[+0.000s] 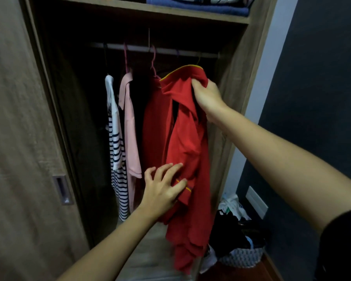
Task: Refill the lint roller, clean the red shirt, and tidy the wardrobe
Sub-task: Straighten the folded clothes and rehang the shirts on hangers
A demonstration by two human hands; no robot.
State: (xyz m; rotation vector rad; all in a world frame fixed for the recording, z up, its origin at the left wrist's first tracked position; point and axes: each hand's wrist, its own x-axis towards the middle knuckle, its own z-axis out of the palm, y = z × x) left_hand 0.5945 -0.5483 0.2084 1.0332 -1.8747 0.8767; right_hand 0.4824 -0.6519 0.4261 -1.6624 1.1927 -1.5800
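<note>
The red shirt with a yellow-edged collar hangs in front of the open wardrobe, at its right side. My right hand grips the shirt by its collar and shoulder, up near the hanging rail. My left hand lies on the shirt's sleeve lower down, fingers spread, thumb and fingers touching the cloth near its yellow-striped cuff. No lint roller is in view.
A striped top and a pink shirt hang to the left on pink hangers. Folded clothes lie on the upper shelf. The sliding door stands at left. A basket of laundry sits on the floor, right.
</note>
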